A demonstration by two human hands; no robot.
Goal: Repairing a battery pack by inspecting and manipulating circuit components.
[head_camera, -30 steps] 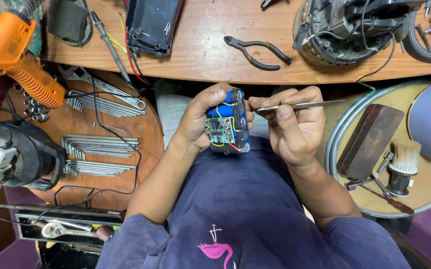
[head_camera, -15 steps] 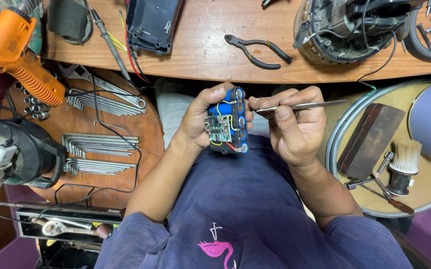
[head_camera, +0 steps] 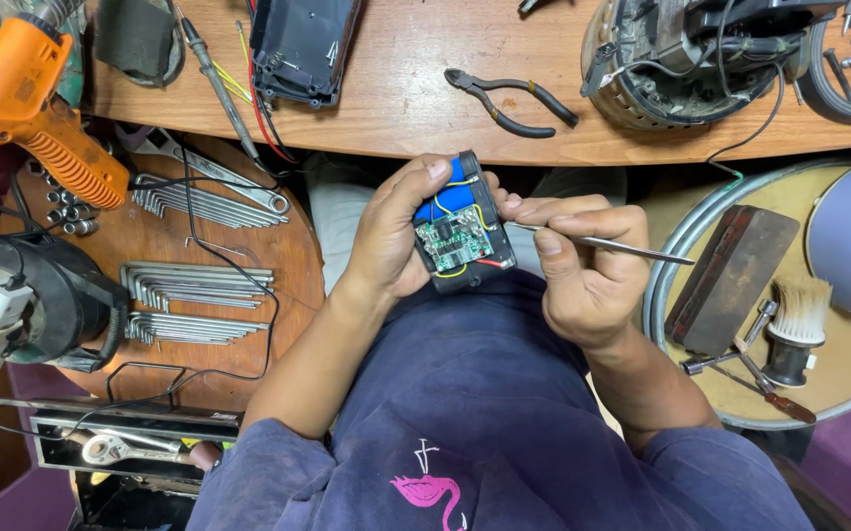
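So the battery pack [head_camera: 460, 224] is a chunky black plastic shell with blue cylindrical cells showing up top and a small green circuit board on the face, with red, yellow and black wires looping around the edges. It's sitting over my lap, just below the edge of the bench. The tool is a thin, shiny metal tweezers-type probe [head_camera: 603, 243], long and flat, with its tip right at the side of the pack.

The wooden workbench [head_camera: 416, 108] is scuffed and warm brown, with black-handled pliers [head_camera: 509, 98], an empty black casing [head_camera: 303, 39] and a motor housing [head_camera: 686, 59] lying on it. To my left there's a round wooden board with rows of steel hex keys [head_camera: 194, 285] and an orange heat gun [head_camera: 37, 98]. To my right is a round metal tray [head_camera: 676, 256] with a bristle brush [head_camera: 794, 324].

My left hand [head_camera: 396, 236] is curled snugly round the pack, thumb on top and fingers wrapped behind. My right hand [head_camera: 583, 275] is pinched shut on the probe, pen-style, wrist bent inward.
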